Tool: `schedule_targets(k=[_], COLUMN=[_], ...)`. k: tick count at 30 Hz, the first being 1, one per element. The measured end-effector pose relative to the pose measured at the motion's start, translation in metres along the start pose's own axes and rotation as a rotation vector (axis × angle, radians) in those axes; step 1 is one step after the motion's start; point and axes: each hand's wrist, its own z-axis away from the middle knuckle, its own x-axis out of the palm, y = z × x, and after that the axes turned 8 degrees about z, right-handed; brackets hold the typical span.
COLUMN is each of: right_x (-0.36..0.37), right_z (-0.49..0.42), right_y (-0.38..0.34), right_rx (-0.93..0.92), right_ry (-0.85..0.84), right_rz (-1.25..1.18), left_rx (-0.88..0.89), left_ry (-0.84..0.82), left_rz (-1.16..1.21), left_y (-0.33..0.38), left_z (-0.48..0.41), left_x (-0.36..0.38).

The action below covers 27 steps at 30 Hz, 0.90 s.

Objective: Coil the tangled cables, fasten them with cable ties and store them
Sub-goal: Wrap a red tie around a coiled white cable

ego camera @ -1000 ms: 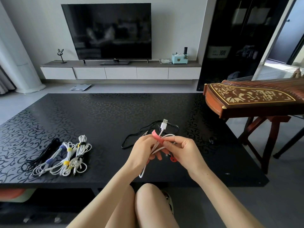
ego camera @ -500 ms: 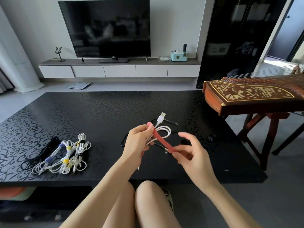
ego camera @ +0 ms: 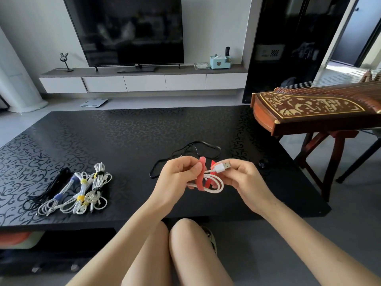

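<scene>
- Both hands are up over the near edge of the black table (ego camera: pixel 123 131), working together in mid-air.
- The left hand (ego camera: pixel 179 176) is curled, its thumb pinching the red tie (ego camera: pixel 200 179) against the coil.
- The white cable (ego camera: pixel 216 189) hangs in a small loop between the two hands, held above the table and not touching it.
- The red tie is wrapped round the loop's middle, one end poking up by the left thumb and the other rising just beside it.
- The right hand (ego camera: pixel 245 180) is closed round the white cable's end, the USB plug (ego camera: pixel 223 167) sticking out from its fingertips.
- Behind the hands, a loose black cable (ego camera: pixel 185 151) sprawls untied on the table.
- Well off to the left lie the tied bundles (ego camera: pixel 82 193): several white coils with coloured ties, side by side.
- A dark bundle (ego camera: pixel 51 186) lies at the far left of that row.
</scene>
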Motion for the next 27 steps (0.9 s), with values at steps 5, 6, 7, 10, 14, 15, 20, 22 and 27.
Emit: schedule_targets(k=[5,6,7,10,14,15,20,22,27], right_x=[0.002,0.0,-0.002,-0.01,-0.011,-0.009,-0.001,0.0,0.002], right_z=[-0.008,-0.009,-0.01,-0.012,-0.012,-0.011,-0.004,-0.002,0.003], right_y=[-0.004,-0.007,-0.011,-0.018,-0.023,-0.025,-0.027,-0.026,-0.024], right_rx=[0.112,0.139,0.156,0.194,0.154,0.141,0.098,0.08,-0.032], right_ry=[0.019,-0.02,-0.058,-0.118,-0.084,-0.084,-0.056,-0.004,0.036], right_rz=[-0.28,-0.302,-0.293,-0.092,0.243,0.268,0.293,0.28,0.453], left_rx=[-0.012,-0.019,-0.016,0.011,0.047,0.055,0.018,-0.008,-0.062], left_ry=[-0.075,-0.088,-0.098,-0.087,-0.052,-0.052,-0.039,-0.028,-0.022], left_rz=[-0.095,-0.109,-0.13,-0.216,-0.328,-0.35,-0.335,-0.312,-0.266], left_y=[0.0,-0.001,0.0,-0.002,-0.006,-0.007,-0.013,-0.014,-0.017], left_z=[-0.002,-0.002,-0.002,-0.001,0.0,0.001,0.002,0.002,0.002], left_x=[0.002,0.001,0.0,-0.002,-0.003,-0.003,0.0,0.0,0.001])
